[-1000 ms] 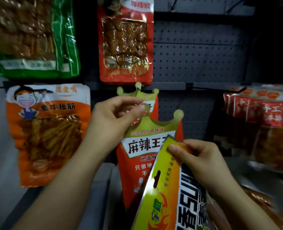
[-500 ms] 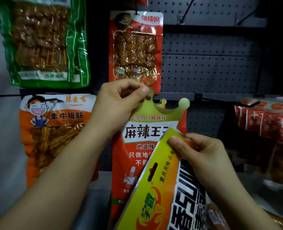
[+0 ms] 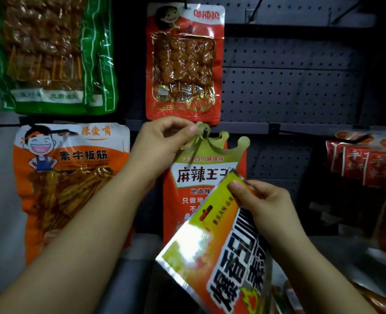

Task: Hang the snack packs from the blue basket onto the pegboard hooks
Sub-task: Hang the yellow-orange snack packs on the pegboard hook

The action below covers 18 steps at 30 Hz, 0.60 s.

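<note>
Both hands raised, left (image 3: pixel 162 143) pinching, right (image 3: pixel 266 207) gripping.

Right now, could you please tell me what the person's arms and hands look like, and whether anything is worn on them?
Both forearms are bare as far as the picture shows: no sleeves, gloves, watch or bracelet. The left hand and right hand show no rings on the fingers in view, and the visible nails are short and unpainted.

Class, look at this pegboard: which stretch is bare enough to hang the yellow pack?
Bare pegboard lies right of the skewer pack, above the red packs. The left is crowded: green pack, orange pack, and crown pack under the left hand.
</note>
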### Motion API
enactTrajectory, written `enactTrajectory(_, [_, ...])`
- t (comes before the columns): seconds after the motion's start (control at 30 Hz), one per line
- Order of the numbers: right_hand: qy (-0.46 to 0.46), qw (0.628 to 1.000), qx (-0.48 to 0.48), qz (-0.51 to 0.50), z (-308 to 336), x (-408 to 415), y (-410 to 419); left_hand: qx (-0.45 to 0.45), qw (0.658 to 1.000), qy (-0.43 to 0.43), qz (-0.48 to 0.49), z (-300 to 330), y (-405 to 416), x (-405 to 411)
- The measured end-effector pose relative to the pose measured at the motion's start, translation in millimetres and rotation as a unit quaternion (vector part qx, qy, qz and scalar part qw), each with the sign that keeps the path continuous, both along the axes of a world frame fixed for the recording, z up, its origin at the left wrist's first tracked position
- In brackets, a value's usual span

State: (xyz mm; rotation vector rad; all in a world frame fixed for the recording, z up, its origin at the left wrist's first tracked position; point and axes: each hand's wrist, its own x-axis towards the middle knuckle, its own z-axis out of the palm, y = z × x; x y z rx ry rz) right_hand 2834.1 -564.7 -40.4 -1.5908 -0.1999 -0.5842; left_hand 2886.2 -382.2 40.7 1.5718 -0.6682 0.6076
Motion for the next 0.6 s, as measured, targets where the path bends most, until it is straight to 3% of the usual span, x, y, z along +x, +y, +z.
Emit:
enactTrajectory(0.23, [0.008,0.999,-0.012,-0.041,4.1,45.2,-1.2,-0.085,0.985,0.144,-0.043,-46.2,-0.5,38.7])
enactTrajectory(0.37, [0.019,0.998,-0.019,-0.055,4.7,69.8,-2.1,-0.065,0.989,0.133,-0.016,-53.8,-9.0,61.4])
enactTrajectory(0.6, [0.030,0.992,-0.032,-0.117,-2.3,96.1,-14.2,-0.036,0.987,0.103,0.116,-50.2,-14.1,96.6])
